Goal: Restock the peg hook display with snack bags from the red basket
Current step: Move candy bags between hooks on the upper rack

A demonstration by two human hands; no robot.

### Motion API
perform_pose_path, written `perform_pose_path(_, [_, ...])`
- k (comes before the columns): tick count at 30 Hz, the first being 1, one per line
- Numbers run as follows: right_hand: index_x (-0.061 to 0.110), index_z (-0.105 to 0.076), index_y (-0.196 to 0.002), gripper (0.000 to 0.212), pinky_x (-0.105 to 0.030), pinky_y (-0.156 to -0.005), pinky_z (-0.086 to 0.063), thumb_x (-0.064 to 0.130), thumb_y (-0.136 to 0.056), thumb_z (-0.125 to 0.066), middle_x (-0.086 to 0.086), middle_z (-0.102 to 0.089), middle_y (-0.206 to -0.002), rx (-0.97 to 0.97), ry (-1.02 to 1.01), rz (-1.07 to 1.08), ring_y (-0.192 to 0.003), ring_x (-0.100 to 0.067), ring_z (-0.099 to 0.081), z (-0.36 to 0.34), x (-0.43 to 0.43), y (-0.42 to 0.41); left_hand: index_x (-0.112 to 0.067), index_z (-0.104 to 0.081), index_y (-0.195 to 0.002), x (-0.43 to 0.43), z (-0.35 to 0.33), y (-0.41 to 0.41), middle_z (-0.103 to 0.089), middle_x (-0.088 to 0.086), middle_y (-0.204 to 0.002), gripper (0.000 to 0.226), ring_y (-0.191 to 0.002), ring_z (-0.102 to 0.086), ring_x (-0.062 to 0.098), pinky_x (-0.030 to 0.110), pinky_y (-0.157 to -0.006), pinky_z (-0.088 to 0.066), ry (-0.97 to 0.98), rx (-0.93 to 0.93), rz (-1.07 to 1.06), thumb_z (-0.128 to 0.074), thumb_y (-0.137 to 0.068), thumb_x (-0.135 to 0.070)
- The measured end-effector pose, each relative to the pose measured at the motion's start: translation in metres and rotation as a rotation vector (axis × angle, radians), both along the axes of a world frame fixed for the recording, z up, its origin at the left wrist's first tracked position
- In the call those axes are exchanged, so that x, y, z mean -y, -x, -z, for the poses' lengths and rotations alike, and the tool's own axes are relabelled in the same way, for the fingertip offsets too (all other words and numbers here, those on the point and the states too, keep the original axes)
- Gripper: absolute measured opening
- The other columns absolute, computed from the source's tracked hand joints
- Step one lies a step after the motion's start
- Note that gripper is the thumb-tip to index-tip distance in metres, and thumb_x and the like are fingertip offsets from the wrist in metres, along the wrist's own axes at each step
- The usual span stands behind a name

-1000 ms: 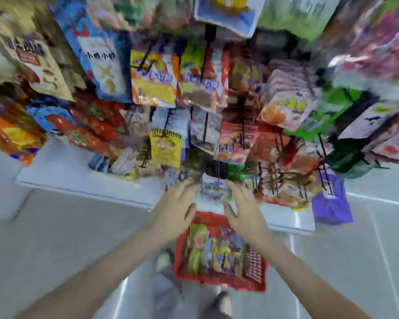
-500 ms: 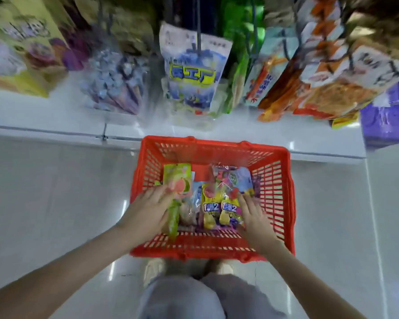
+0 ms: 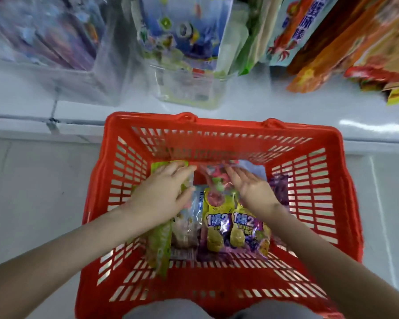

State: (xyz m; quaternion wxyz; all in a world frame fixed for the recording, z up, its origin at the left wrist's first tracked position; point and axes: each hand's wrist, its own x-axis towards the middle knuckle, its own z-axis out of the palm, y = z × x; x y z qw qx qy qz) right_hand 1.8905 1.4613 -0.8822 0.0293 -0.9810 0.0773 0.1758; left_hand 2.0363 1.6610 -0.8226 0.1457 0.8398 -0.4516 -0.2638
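Red basket [image 3: 228, 124], centre frame: snack bags [image 3: 217, 226] lie flat inside. Left hand [image 3: 164, 194], right hand [image 3: 251, 189]: over the bags, fingers straight and loosely spread, gripping nothing. Step: choosing a bag. Next, likely: pinch one by its top edge, lift to hanging packets [image 3: 182, 31], upper frame.

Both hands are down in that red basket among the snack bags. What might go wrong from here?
1. Two glossy yellow snack bags lie overlapped beside each other, so the left hand or right hand may lift both together or let one slip.
2. The green snack bag stands on edge by the left wall of the red plastic basket and may get crumpled.
3. A blue hanging bag dangles just above the basket, and a rising hand might knock it.
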Motion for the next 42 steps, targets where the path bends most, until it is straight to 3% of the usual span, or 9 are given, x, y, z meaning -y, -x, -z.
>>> perform_pose_path(4, [0.002, -0.055, -0.128, 0.040, -0.038, -0.097, -0.049, -0.002, -0.100, -0.027, -0.012, -0.063, -0.123, 0.617, -0.101, -0.334, -0.116, -0.025, -0.059, -0.033, -0.019, -0.005, -0.034, -0.049, -0.128, 0.028, -0.007, -0.011, -0.062, -0.006, -0.120, 0.049, -0.108, -0.060, 0.012, 0.027, -0.089, -0.047, -0.014, -0.582, -0.473, -0.060, -0.084, -0.053])
perform_pose_path(8, [0.011, -0.043, -0.139, 0.046, -0.040, -0.110, -0.035, 0.000, -0.095, -0.047, -0.011, -0.053, -0.136, 0.650, -0.147, -0.478, -0.130, -0.025, -0.046, -0.026, -0.022, -0.006, -0.011, -0.067, -0.112, 0.029, -0.010, -0.022, -0.072, 0.010, -0.105, 0.049, -0.099, -0.069, 0.024, 0.036, -0.090, -0.054, -0.089, -1.150, -0.539, -0.078, -0.067, -0.028])
perform_pose_path(17, [0.026, 0.010, -0.150, 0.094, -0.049, -0.116, -0.002, 0.063, -0.086, -0.049, -0.010, -0.004, -0.158, -0.236, -0.231, 0.458, -0.146, -0.029, 0.000, 0.052, 0.010, 0.037, -0.023, -0.065, -0.106, 0.004, -0.002, -0.017, -0.070, -0.006, -0.103, 0.028, -0.096, -0.066, 0.014, 0.027, -0.085, -0.049, 0.061, -0.782, -0.568, -0.070, -0.083, -0.007])
perform_pose_path(23, [0.032, 0.016, -0.148, 0.081, -0.045, -0.116, -0.002, 0.055, -0.093, -0.040, -0.011, 0.004, -0.159, -0.253, -0.159, 0.185, -0.146, -0.027, 0.006, 0.064, 0.004, 0.020, -0.019, -0.065, -0.107, -0.005, 0.004, -0.016, -0.067, -0.013, -0.094, 0.023, -0.086, -0.062, 0.003, 0.018, -0.073, -0.045, 0.114, -0.689, -0.643, -0.069, -0.086, -0.011])
perform_pose_path(28, [0.009, 0.015, -0.148, 0.089, -0.039, -0.115, -0.024, -0.008, -0.085, -0.046, -0.022, -0.009, -0.156, -0.180, 0.009, -0.052, -0.144, -0.031, -0.015, 0.038, -0.008, 0.011, -0.019, -0.067, -0.105, -0.016, 0.001, -0.017, -0.071, -0.006, -0.102, 0.022, -0.094, -0.065, 0.011, 0.026, -0.082, -0.048, 0.118, -0.754, -0.684, -0.068, -0.086, -0.009])
perform_pose_path(31, [-0.001, -0.027, -0.144, 0.089, -0.042, -0.096, -0.049, -0.023, -0.065, -0.060, -0.028, -0.045, -0.138, 0.163, -0.089, -0.005, -0.125, -0.037, -0.049, -0.021, -0.018, 0.012, -0.011, -0.066, -0.114, -0.024, -0.021, -0.017, -0.071, 0.003, -0.110, 0.027, -0.102, -0.066, 0.020, 0.036, -0.094, -0.050, 0.122, -0.878, -0.764, -0.066, -0.086, -0.008])
perform_pose_path(36, [0.001, -0.051, -0.132, 0.048, -0.046, -0.102, -0.044, -0.011, -0.086, -0.055, -0.017, -0.052, -0.135, 0.575, -0.231, -0.262, -0.127, -0.030, -0.048, -0.164, -0.035, 0.015, -0.008, -0.066, -0.097, -0.037, -0.114, -0.005, -0.074, 0.002, -0.079, 0.015, -0.070, -0.070, 0.011, 0.022, -0.062, -0.056, 0.232, -1.236, -0.897, -0.058, -0.092, -0.020])
perform_pose_path(38, [0.005, -0.045, -0.136, 0.039, -0.043, -0.108, -0.038, -0.001, -0.098, -0.041, -0.013, -0.047, -0.139, 0.584, -0.278, -0.418, -0.132, -0.027, -0.043, -0.225, -0.045, 0.010, 0.000, -0.062, -0.098, -0.045, -0.167, -0.004, -0.069, 0.016, -0.094, 0.035, -0.083, -0.067, 0.023, 0.033, -0.076, -0.058, 0.265, -1.349, -0.933, -0.060, -0.084, -0.032])
perform_pose_path(42, [0.017, -0.038, -0.143, 0.058, -0.042, -0.112, -0.031, -0.002, -0.091, -0.054, -0.005, -0.037, -0.148, 0.515, -0.242, -0.633, -0.140, -0.022, -0.032, -0.341, -0.059, -0.006, -0.004, -0.068, -0.106, -0.066, -0.292, -0.009, -0.070, 0.016, -0.104, 0.031, -0.087, -0.070, 0.026, 0.032, -0.066, -0.058, 0.347, -1.405, -0.807, -0.064, -0.076, -0.011])
